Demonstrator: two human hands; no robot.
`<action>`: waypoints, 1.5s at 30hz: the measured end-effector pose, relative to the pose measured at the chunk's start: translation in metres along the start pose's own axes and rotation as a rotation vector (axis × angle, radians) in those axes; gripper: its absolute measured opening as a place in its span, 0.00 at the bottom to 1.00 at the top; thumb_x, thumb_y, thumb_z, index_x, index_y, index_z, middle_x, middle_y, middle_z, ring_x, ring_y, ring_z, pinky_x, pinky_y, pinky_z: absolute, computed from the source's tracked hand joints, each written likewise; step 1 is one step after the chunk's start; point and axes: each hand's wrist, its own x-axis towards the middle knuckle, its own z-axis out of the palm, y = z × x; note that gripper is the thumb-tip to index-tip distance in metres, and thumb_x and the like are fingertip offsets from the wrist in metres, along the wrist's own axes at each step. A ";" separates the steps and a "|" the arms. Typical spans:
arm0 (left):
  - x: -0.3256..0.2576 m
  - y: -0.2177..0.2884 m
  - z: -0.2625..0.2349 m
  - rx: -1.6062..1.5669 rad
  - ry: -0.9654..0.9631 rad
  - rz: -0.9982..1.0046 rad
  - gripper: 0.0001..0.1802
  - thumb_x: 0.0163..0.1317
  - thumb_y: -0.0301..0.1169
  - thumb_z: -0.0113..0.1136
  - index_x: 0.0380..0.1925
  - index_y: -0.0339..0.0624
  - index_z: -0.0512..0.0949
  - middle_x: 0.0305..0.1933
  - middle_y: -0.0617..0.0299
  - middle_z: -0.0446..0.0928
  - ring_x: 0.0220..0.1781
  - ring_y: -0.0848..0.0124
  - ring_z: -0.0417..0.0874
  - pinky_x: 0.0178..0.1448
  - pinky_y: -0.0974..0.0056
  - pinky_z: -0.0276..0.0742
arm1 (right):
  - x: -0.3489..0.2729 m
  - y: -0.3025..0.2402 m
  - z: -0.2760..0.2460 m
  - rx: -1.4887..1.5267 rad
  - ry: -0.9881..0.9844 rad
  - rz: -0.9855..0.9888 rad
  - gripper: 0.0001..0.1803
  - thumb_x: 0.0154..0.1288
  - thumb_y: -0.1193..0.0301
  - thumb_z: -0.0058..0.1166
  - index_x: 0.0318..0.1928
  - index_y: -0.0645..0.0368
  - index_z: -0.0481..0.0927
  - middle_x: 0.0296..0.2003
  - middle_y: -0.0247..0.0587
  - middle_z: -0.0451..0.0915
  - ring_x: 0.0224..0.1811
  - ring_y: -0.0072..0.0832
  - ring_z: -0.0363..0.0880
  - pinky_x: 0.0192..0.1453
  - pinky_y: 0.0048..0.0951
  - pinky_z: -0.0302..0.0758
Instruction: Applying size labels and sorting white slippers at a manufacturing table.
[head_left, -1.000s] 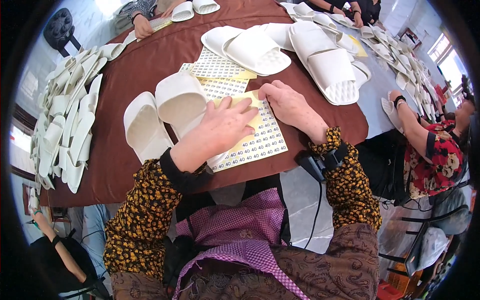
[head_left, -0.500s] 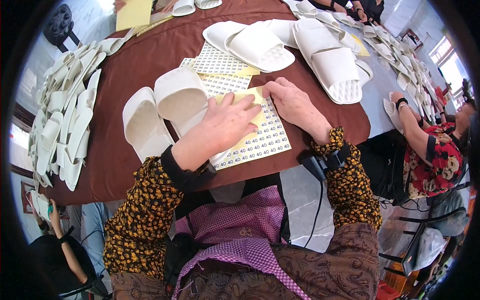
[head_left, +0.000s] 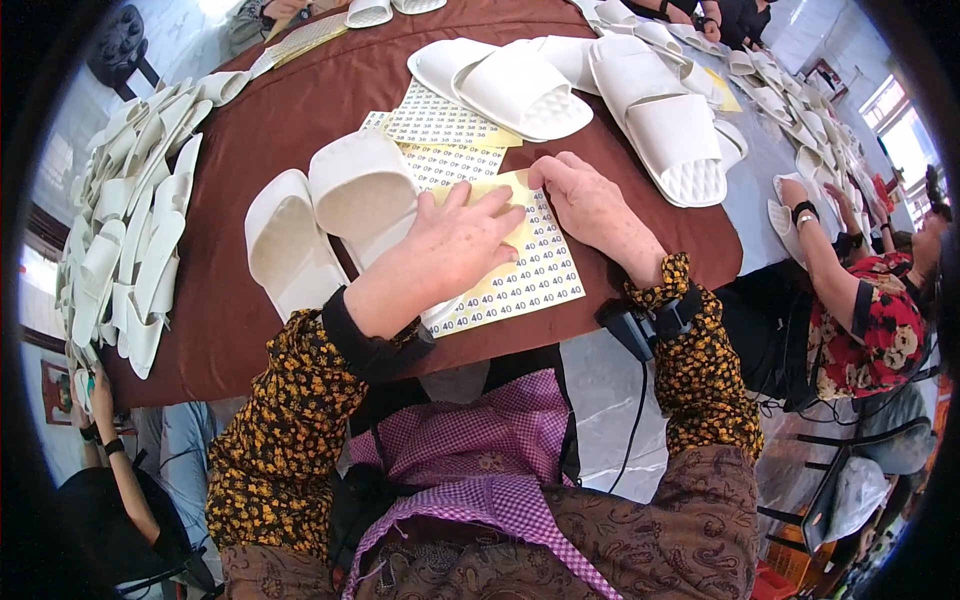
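A yellow-backed sheet of small white number stickers lies on the brown cloth near the table's front edge. My left hand rests flat on it with fingers spread, across a bare yellow stretch. At the sheet's far right corner, my right hand is closed, thumb and forefinger pinching there; whether a single sticker is lifted cannot be seen. Left of the sheet lie two white slippers, one beside the other. My left hand and wrist hide part of the nearer one.
More sticker sheets lie beyond my hands, partly under a white slipper. Other slippers stand at the far right. A heap of slippers lines the left edge. People work at the right, left and far sides.
My hands and the sheet stay nearly in place. At the far left, a yellow sheet held up by another person has been lowered. The person at left now has both hands raised near a slipper.
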 end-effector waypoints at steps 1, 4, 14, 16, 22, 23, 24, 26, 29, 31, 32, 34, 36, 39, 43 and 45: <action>0.000 0.000 0.000 0.000 0.000 -0.001 0.24 0.62 0.42 0.56 0.57 0.50 0.71 0.59 0.63 0.68 0.60 0.60 0.67 0.57 0.48 0.64 | 0.000 0.000 0.001 -0.030 0.008 -0.024 0.05 0.65 0.75 0.45 0.39 0.51 0.73 0.36 0.39 0.73 0.42 0.41 0.76 0.41 0.38 0.74; 0.000 0.000 -0.001 -0.009 -0.005 0.000 0.24 0.62 0.42 0.56 0.58 0.50 0.71 0.60 0.63 0.68 0.59 0.60 0.67 0.57 0.48 0.64 | 0.000 0.000 0.001 -0.063 0.008 -0.038 0.05 0.65 0.75 0.45 0.39 0.52 0.73 0.36 0.39 0.73 0.42 0.41 0.76 0.41 0.38 0.74; 0.001 0.002 -0.005 -0.009 -0.040 -0.019 0.24 0.62 0.42 0.56 0.57 0.49 0.71 0.63 0.62 0.67 0.62 0.59 0.66 0.58 0.47 0.63 | 0.002 0.011 0.003 0.121 0.053 -0.017 0.04 0.63 0.76 0.44 0.36 0.55 0.73 0.34 0.42 0.75 0.39 0.39 0.76 0.40 0.38 0.73; 0.001 0.002 -0.006 -0.006 -0.038 -0.019 0.23 0.62 0.42 0.55 0.57 0.49 0.71 0.63 0.62 0.67 0.62 0.59 0.66 0.59 0.46 0.63 | 0.005 0.016 0.000 0.263 0.057 -0.020 0.05 0.61 0.79 0.41 0.35 0.57 0.71 0.31 0.38 0.72 0.36 0.31 0.73 0.39 0.31 0.71; 0.001 -0.004 -0.004 -0.057 -0.059 -0.020 0.23 0.62 0.41 0.56 0.56 0.48 0.71 0.63 0.60 0.66 0.62 0.58 0.66 0.59 0.46 0.63 | 0.005 -0.003 -0.024 0.472 -0.020 0.115 0.08 0.59 0.83 0.37 0.34 0.60 0.69 0.29 0.29 0.69 0.33 0.18 0.67 0.37 0.21 0.68; 0.000 -0.004 -0.005 -0.063 -0.058 -0.007 0.24 0.62 0.41 0.56 0.57 0.48 0.71 0.64 0.59 0.66 0.63 0.57 0.66 0.59 0.46 0.63 | 0.005 -0.008 -0.027 0.464 -0.019 0.086 0.08 0.59 0.83 0.37 0.34 0.60 0.69 0.29 0.29 0.69 0.33 0.18 0.67 0.37 0.21 0.67; -0.001 -0.005 -0.006 -0.069 -0.057 0.004 0.24 0.62 0.41 0.57 0.57 0.48 0.70 0.64 0.58 0.65 0.63 0.57 0.67 0.59 0.46 0.63 | 0.005 -0.013 -0.029 0.457 -0.018 0.057 0.08 0.59 0.83 0.36 0.34 0.60 0.69 0.29 0.29 0.69 0.33 0.18 0.67 0.37 0.21 0.67; -0.005 -0.008 -0.002 -0.056 0.019 0.026 0.24 0.61 0.41 0.57 0.57 0.48 0.71 0.65 0.57 0.65 0.64 0.56 0.66 0.60 0.46 0.63 | 0.007 -0.027 -0.035 0.465 -0.037 0.044 0.08 0.59 0.83 0.36 0.34 0.60 0.70 0.29 0.30 0.69 0.32 0.17 0.67 0.37 0.21 0.67; -0.016 -0.012 -0.002 -0.025 0.174 0.072 0.24 0.60 0.40 0.58 0.57 0.47 0.71 0.65 0.56 0.65 0.65 0.55 0.66 0.61 0.46 0.61 | 0.013 -0.056 -0.045 0.481 -0.081 0.050 0.09 0.58 0.83 0.35 0.34 0.61 0.70 0.29 0.30 0.70 0.32 0.17 0.67 0.37 0.20 0.68; -0.027 -0.013 -0.006 -0.007 0.256 0.091 0.24 0.60 0.39 0.59 0.57 0.47 0.71 0.65 0.55 0.65 0.66 0.54 0.66 0.62 0.47 0.60 | 0.017 -0.070 -0.049 0.485 -0.110 0.065 0.09 0.58 0.83 0.35 0.34 0.61 0.70 0.29 0.30 0.70 0.32 0.18 0.68 0.37 0.20 0.68; -0.036 -0.011 -0.009 0.016 0.265 0.102 0.24 0.59 0.38 0.60 0.55 0.45 0.72 0.63 0.54 0.67 0.65 0.54 0.66 0.63 0.48 0.60 | 0.019 -0.076 -0.049 0.501 -0.118 0.056 0.09 0.58 0.83 0.36 0.34 0.62 0.70 0.29 0.31 0.70 0.32 0.18 0.68 0.37 0.20 0.68; -0.057 -0.006 -0.013 0.039 0.276 0.108 0.24 0.57 0.37 0.61 0.54 0.43 0.72 0.61 0.54 0.68 0.64 0.54 0.66 0.64 0.48 0.60 | 0.022 -0.081 -0.045 0.516 -0.128 0.043 0.09 0.57 0.83 0.36 0.35 0.62 0.71 0.28 0.31 0.70 0.32 0.18 0.68 0.37 0.21 0.68; -0.086 0.002 -0.012 -0.021 0.346 0.141 0.24 0.55 0.36 0.63 0.51 0.40 0.73 0.58 0.52 0.70 0.62 0.54 0.68 0.63 0.50 0.60 | 0.022 -0.082 -0.036 0.413 -0.103 -0.075 0.08 0.57 0.81 0.38 0.34 0.66 0.73 0.27 0.46 0.76 0.32 0.31 0.75 0.38 0.31 0.72; -0.118 0.006 -0.003 -0.047 0.395 0.034 0.23 0.54 0.35 0.63 0.49 0.39 0.73 0.57 0.51 0.69 0.60 0.53 0.69 0.63 0.51 0.59 | 0.029 -0.100 -0.020 0.350 -0.177 -0.143 0.09 0.58 0.80 0.39 0.34 0.65 0.75 0.29 0.51 0.78 0.35 0.41 0.77 0.40 0.36 0.72; -0.129 0.005 0.010 -0.099 0.498 -0.096 0.23 0.54 0.35 0.64 0.49 0.38 0.73 0.56 0.50 0.69 0.60 0.54 0.68 0.64 0.51 0.58 | 0.042 -0.102 0.006 0.226 -0.261 -0.249 0.09 0.55 0.82 0.39 0.33 0.66 0.74 0.29 0.48 0.77 0.35 0.37 0.75 0.40 0.34 0.71; -0.128 0.001 0.016 -0.127 0.510 -0.102 0.23 0.54 0.35 0.64 0.48 0.38 0.73 0.56 0.51 0.70 0.60 0.55 0.68 0.64 0.51 0.58 | 0.047 -0.108 0.013 0.151 -0.341 -0.190 0.08 0.56 0.80 0.41 0.32 0.65 0.75 0.31 0.51 0.78 0.38 0.42 0.76 0.42 0.37 0.72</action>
